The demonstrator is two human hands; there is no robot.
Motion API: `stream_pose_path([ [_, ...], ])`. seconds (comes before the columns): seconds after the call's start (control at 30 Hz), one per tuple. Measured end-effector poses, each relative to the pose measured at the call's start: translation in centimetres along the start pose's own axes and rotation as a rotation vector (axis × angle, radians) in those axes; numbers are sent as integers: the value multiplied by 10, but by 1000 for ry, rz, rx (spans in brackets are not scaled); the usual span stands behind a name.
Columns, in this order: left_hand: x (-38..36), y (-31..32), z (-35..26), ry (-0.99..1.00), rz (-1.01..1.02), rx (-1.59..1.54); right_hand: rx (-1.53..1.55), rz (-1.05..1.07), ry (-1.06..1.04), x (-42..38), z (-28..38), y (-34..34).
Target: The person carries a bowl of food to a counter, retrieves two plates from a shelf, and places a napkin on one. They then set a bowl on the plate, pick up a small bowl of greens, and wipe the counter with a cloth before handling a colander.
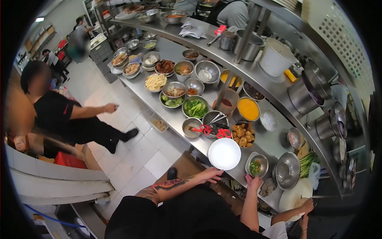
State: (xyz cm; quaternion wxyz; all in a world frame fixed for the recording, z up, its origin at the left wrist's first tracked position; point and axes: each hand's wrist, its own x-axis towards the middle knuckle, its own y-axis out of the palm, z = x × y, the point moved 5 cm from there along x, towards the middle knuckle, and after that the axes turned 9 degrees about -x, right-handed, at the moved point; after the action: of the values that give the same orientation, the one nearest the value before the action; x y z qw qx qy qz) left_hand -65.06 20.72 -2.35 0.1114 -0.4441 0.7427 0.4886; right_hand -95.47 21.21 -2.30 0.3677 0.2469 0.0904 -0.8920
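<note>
A white bowl sits at the counter's near edge. My left hand is just below its rim, fingers loosely stretched out and apart; whether they touch the bowl is hard to tell. My right hand grips the near side of a small metal bowl with chopped green and red bits in it. Another metal rim shows behind that bowl. Beyond the white bowl are red-handled scissors and a bowl of fried brown pieces. A larger metal bowl stands to the right.
Filled bowls crowd the steel counter, including leafy greens and orange liquid. A steel shelf with pots runs above. At right, a co-worker's hands work over a round board with a knife. Another person stands left.
</note>
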Motion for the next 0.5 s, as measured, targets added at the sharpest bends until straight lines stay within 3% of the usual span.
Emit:
stream_pose_path([
  [0.07,-7,5,-7,-35,-27,98,59,-27,59,7,-4,1],
  [0.2,1,-17,-6,40,-63,-42,60,-45,39,5,-11,5],
  [0.5,5,-19,-9,142,-109,122,106,90,108,23,-25,3],
])
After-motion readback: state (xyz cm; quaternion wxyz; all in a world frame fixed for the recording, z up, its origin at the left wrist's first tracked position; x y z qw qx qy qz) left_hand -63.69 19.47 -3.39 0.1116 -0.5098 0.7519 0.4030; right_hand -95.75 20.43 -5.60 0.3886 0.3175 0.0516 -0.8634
